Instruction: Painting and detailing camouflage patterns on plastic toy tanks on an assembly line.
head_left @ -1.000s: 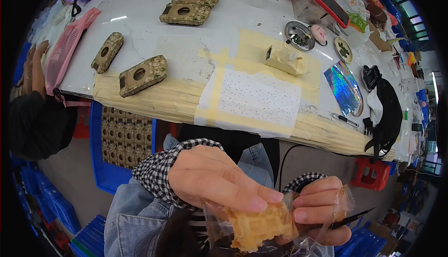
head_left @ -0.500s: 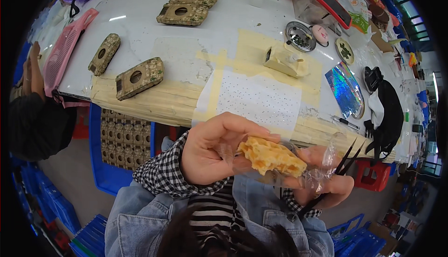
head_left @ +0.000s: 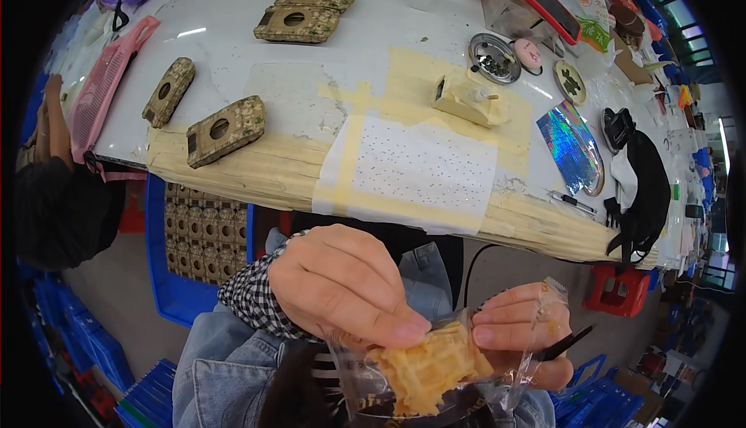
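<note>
A broken-edged golden waffle [head_left: 426, 370] sits in a torn clear plastic wrapper [head_left: 350, 377], low in front of my chest. My left hand [head_left: 338, 288] is closed, its thumb and fingers pinching the waffle's upper edge through or beside the film. My right hand [head_left: 524, 331] grips the wrapper at the waffle's other end, fingers bent. A pair of dark, slim tweezers [head_left: 569, 344] sticks out from that same right hand; most of its length is hidden. Both hands are below the table's front edge.
Several camouflage model-tank hulls [head_left: 225, 129] lie on the white table; more fill a blue crate [head_left: 159, 265] below. Dotted white paper [head_left: 420, 168] is taped at the front edge. A beige block [head_left: 470, 102], metal dish [head_left: 495, 59] and pink basket [head_left: 109, 86] stand around. Someone sits far left.
Both hands and the waffle have come lower and nearer my body. My left hand has turned over, its back now showing. The tweezers, earlier pointing up over the table, now show less.
</note>
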Demonstrator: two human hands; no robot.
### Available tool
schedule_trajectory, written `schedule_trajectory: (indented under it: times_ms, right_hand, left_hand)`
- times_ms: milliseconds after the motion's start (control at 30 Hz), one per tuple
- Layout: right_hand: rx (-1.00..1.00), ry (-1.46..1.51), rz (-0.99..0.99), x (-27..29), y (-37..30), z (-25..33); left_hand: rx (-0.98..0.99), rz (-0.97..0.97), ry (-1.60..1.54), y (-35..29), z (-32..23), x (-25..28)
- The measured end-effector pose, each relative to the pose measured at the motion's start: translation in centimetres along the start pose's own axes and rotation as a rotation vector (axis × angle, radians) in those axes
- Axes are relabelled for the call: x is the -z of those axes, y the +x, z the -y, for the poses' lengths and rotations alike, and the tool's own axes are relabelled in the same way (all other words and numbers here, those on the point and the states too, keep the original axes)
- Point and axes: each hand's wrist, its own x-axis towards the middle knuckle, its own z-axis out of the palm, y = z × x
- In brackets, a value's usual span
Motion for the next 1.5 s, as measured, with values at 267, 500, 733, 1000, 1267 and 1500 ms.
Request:
schedule_trajectory:
  times_ms: [267, 500, 733, 1000, 1267, 1500]
  right_hand:
    - [-0.102, -0.034, -0.113, -1.0, 0.0, 1.7]
    - [-0.009, -0.041, -0.129, -1.8, 0.2, 1.3]
    - [-0.144, -0.017, 0.070, 0.4, 0.7, 2.4]
    - [0.045, 0.067, -0.133, -1.4, 0.9, 2.2]
    - [0.118, 0.219, -0.106, -1.7, 2.3, 2.1]
    - [0.383, 0.380, -0.048, -2.1, 2.9, 1.1]
  left_hand:
    - [0.002, 0.008, 0.025, 1.1, -1.5, -0.3]
    - [-0.012, 0.018, -0.016, 1.0, -1.4, -0.1]
    - [-0.045, 0.041, -0.010, 1.3, -1.8, -0.4]
    - [-0.145, 0.105, -0.055, 1.5, -2.0, -0.3]
    - [-0.163, 0.085, -0.113, 1.5, -2.1, -1.0]
    - [-0.182, 0.116, -0.186, 2.6, -2.6, -1.2]
